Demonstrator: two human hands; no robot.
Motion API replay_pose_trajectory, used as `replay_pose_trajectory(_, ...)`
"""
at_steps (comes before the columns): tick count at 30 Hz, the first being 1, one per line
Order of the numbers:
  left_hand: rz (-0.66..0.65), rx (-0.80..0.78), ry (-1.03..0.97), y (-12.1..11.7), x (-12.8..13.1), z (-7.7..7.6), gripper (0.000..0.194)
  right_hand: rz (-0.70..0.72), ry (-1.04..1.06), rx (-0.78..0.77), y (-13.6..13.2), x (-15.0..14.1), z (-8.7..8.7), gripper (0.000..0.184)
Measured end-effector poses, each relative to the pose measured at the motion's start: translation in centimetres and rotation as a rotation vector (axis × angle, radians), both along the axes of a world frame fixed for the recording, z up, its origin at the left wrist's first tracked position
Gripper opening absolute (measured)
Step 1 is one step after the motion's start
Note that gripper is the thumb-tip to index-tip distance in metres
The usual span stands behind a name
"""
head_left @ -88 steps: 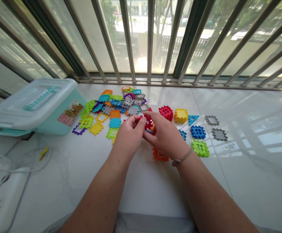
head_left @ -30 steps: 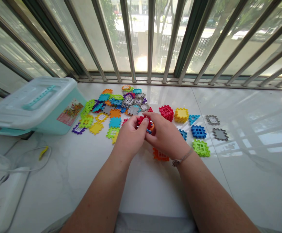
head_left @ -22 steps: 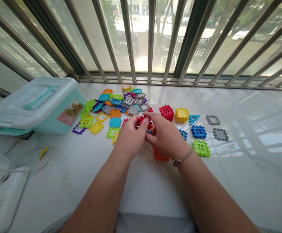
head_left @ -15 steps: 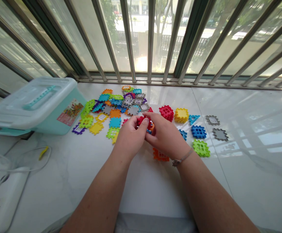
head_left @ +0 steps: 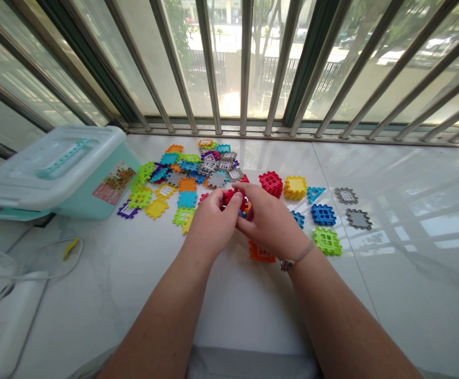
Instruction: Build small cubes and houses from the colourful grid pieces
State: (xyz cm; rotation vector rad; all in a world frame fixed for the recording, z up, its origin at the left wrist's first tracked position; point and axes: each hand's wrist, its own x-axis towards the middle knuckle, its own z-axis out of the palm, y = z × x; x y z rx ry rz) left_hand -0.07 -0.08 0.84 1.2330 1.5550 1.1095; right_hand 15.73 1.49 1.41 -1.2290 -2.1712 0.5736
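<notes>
My left hand and my right hand meet in the middle, fingers closed around a red notched building tile. The left thumb presses on its face. Bits of orange and blue show beside the red between my hands; whether they are joined to it I cannot tell. Below my right hand lies an orange window tile, partly covered. Just beyond that hand stand a stack of red window tiles and a stack of yellow tiles.
A heap of mixed tiles spreads to the left. At right lie a blue triangle, blue tiles, green tiles and grey tiles. A lidded teal box and a white power strip are at far left. Metal bars stand behind.
</notes>
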Motion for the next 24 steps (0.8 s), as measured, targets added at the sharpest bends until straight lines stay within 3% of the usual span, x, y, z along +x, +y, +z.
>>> replay_pose_trajectory(24, -0.058, -0.018, 0.18, 0.05, 0.17, 0.34, 0.022, 0.032, -0.037, 0.0, 0.22, 0.14, -0.44, 0.058)
